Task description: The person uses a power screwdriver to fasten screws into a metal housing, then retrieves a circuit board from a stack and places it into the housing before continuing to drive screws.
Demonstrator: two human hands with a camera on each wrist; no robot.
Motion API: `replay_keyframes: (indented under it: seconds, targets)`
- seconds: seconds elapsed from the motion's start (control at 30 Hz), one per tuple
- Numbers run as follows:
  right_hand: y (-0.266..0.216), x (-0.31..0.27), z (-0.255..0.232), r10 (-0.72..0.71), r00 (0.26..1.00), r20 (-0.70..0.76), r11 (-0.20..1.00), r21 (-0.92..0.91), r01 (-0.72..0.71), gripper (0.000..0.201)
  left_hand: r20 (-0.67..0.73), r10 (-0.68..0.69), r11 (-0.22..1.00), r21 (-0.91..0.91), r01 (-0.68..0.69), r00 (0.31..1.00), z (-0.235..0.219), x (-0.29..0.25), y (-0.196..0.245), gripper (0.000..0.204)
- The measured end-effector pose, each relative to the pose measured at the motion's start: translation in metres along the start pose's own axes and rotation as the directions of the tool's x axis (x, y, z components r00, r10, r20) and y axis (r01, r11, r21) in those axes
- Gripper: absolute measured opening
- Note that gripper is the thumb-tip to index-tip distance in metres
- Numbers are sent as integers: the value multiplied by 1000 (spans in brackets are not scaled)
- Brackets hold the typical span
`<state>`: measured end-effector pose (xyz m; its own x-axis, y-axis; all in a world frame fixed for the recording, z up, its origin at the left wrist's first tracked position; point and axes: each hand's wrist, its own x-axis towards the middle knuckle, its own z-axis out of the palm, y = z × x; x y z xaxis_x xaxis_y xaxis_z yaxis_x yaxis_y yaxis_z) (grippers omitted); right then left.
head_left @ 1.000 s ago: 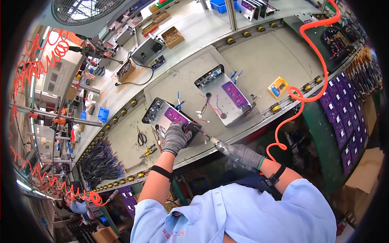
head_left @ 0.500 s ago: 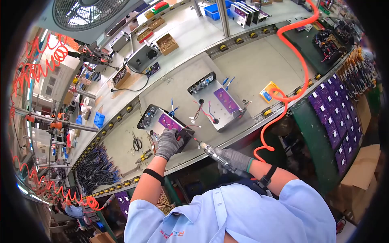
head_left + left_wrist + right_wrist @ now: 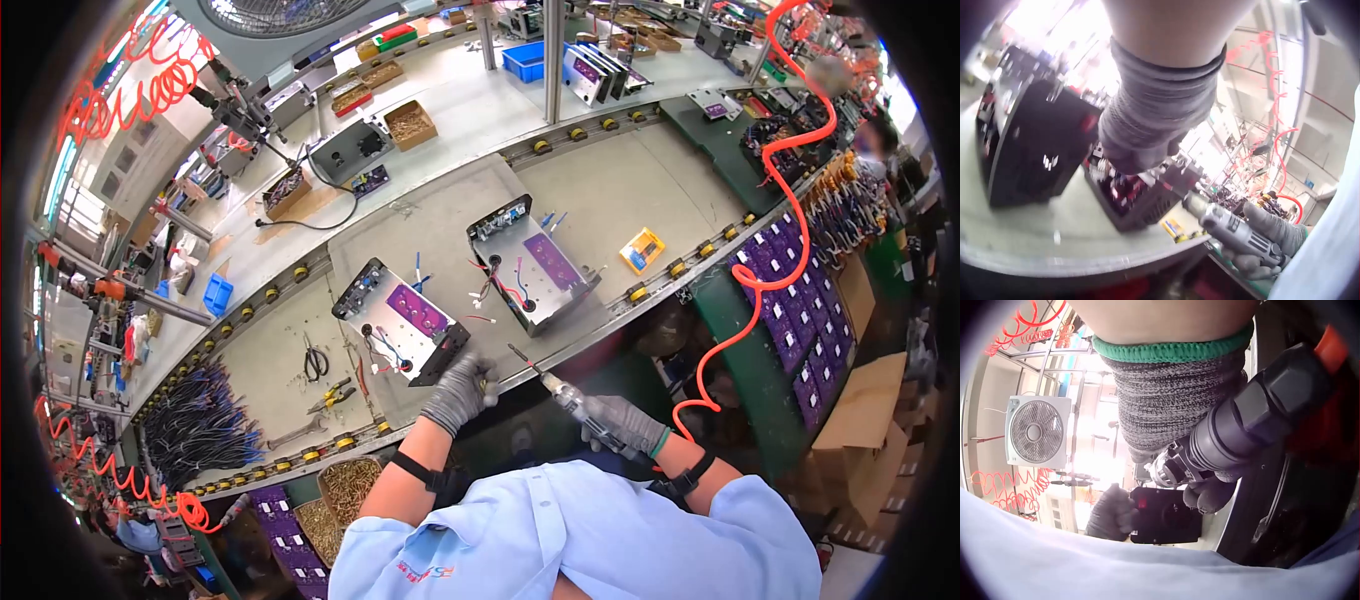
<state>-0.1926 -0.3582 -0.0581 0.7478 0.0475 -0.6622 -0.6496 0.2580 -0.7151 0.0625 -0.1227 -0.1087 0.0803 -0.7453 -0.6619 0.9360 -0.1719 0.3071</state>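
Note:
My gloved left hand (image 3: 460, 393) is curled just off the near corner of an open metal case (image 3: 400, 320) holding a purple circuit board (image 3: 417, 308). A small brass-coloured piece shows at its fingertips; their inner side is hidden in the left wrist view. In my gloved right hand (image 3: 625, 422) I grip a pneumatic screwdriver (image 3: 572, 402), its bit pointing toward the bench edge, apart from the case. The right wrist view shows the screwdriver's dark hose end (image 3: 1241, 431) close up. A second open case (image 3: 535, 265) with wires stands to the right.
Scissors (image 3: 316, 362), yellow-handled pliers (image 3: 335, 395) and a cable bundle (image 3: 200, 420) lie to the left. A yellow box (image 3: 642, 250) sits on the right. An orange coiled hose (image 3: 800, 200) hangs at right. Trays of screws (image 3: 350, 490) are below the bench edge.
My left hand has come off the case's end plate toward my body. The screwdriver bit has drawn back from that plate. The head view has shifted; both cases stay on the bench.

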Motion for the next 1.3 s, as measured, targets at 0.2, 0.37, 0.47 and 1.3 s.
replay_keyframes:
  seconds: [0.2, 0.37, 0.47, 1.3]
  targets:
    - [5, -32, 18, 3, 993, -121, 1000, -19, -5, 77, -23, 223, 966, -127, -224, 975, -7, 24, -19, 27]
    - [16, -35, 11, -55, 990, -133, 998, -47, 49, 78, 69, 241, 968, -86, -235, 968, 4, 32, -14, 30]
    - [9, -42, 7, -71, 988, -139, 997, -52, 65, 78, 51, 259, 966, -21, -258, 965, 18, 38, -12, 25]
    - [10, -28, -16, -46, 994, -101, 991, -133, 32, 77, -130, 332, 920, 265, -290, 934, 59, 43, -7, 29]
